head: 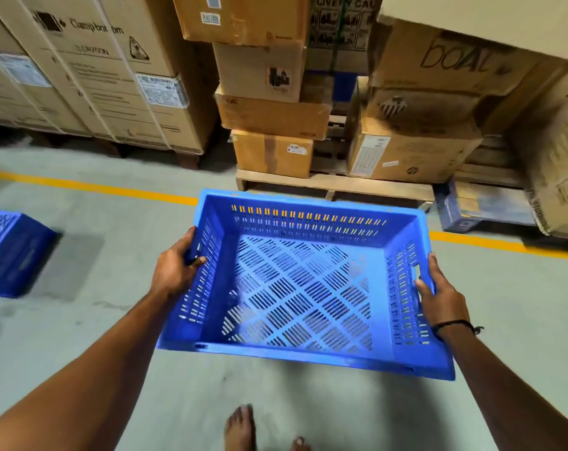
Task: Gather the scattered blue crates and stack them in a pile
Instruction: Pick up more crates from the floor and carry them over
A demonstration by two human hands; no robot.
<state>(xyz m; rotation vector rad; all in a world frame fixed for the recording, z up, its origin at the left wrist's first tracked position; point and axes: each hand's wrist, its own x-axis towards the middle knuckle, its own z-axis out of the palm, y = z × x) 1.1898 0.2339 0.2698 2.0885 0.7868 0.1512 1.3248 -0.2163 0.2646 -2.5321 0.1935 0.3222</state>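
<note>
From my head camera, both my arms reach forward and down, bare to the edge of view. My left hand (175, 268) grips the left wall of the crate (305, 288), thumb hooked over the rim to the inside and fingers wrapped round the outside. My right hand (442, 297) clasps the right wall at the handle slot, thumb on the inner face, a black cord (455, 325) around the wrist. Between them I hold the crate clear of the floor (113, 336), tilted so its open top faces me. It is empty; I see only its slotted base and slotted walls.

At nine o'clock a second crate (12, 252) sits on the floor, well apart, cut off by the frame edge; I cannot tell what it holds. At six o'clock my bare feet (240, 428) show. A yellow line (90, 187) crosses the floor from nine to three o'clock, passing behind the held crate. Beyond it, at twelve o'clock, boxes (269, 73) stand stacked on a pallet (334, 185).
</note>
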